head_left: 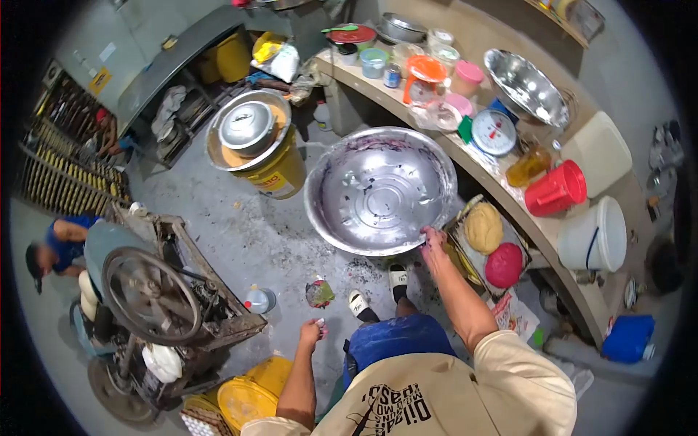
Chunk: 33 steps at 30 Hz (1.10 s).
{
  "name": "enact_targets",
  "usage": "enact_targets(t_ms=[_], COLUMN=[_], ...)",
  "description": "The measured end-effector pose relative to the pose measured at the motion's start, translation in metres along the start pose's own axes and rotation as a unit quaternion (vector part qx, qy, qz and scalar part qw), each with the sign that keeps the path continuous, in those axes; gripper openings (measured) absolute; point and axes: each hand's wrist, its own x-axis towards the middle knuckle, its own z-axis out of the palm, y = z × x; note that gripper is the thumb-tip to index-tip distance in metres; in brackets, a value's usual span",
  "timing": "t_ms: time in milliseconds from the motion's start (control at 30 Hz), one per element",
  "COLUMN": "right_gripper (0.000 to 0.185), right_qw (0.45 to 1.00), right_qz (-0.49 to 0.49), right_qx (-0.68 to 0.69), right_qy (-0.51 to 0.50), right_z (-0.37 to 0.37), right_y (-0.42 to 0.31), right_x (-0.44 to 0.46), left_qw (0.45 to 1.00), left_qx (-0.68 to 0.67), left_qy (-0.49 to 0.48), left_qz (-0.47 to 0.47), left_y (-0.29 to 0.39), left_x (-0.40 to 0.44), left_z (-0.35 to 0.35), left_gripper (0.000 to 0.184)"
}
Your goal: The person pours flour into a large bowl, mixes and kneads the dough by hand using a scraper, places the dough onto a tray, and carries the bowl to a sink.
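A wide metal basin (382,192) with dark purple smears on its inner wall is in front of me. My right hand (434,243) grips its near right rim, arm stretched forward. Lower down to the left, my left hand (313,331) is closed; a small pale bit shows at its fingers, too small to name. Below the basin's rim are my feet in white slippers (358,304). Right of my right hand, a yellow dough ball (483,227) and a magenta dough ball (504,264) lie on a low tray.
A curved counter (436,134) carries a dial scale (494,132), a red pitcher (555,189) and a white bucket (592,234). A yellow bucket (280,174) bears a pan and lidded pot. At left stands a machine with a large wheel (151,296); a person (65,243) is behind it.
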Motion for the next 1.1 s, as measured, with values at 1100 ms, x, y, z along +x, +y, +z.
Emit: enact_targets(t_ms=[1100], right_gripper=[0.047], right_qw=[0.522], right_qz=[0.207], right_qx=[0.374], right_qy=[0.738], right_z=[-0.669], right_y=[-0.031], right_x=[-0.582], left_qw=[0.794], left_qx=[0.499], left_qy=[-0.341], left_qz=[0.07], left_y=[-0.029], left_x=[-0.03], left_z=[0.553], left_gripper=[0.027])
